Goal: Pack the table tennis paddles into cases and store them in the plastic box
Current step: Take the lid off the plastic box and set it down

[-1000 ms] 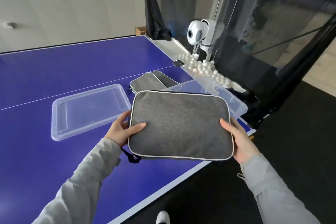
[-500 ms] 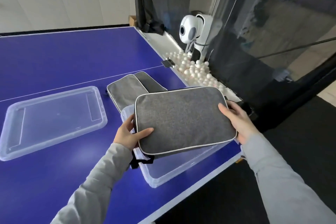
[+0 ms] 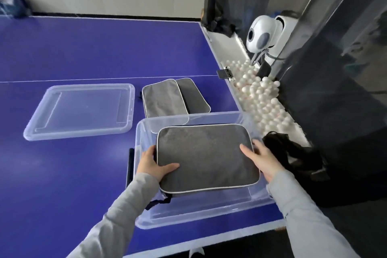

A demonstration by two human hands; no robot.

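A grey paddle case (image 3: 206, 158) with pale piping lies flat inside the clear plastic box (image 3: 201, 213) at the near right of the blue table. My left hand (image 3: 154, 164) grips its left edge, thumb on top. My right hand (image 3: 262, 160) holds its right edge. A black strap hangs from the case's near left corner. Two more grey cases (image 3: 167, 96) lie side by side on the table just beyond the box. No paddle is visible.
The clear box lid (image 3: 81, 111) rests on the table to the left. A ball-feeding machine (image 3: 261, 33) and a trough with several white balls (image 3: 263, 98) run along the right edge, backed by dark netting. The table's near edge is just below the box.
Both hands carried the case forward and down from above the table into the plastic box. The view tilted down, and the whole box now shows.
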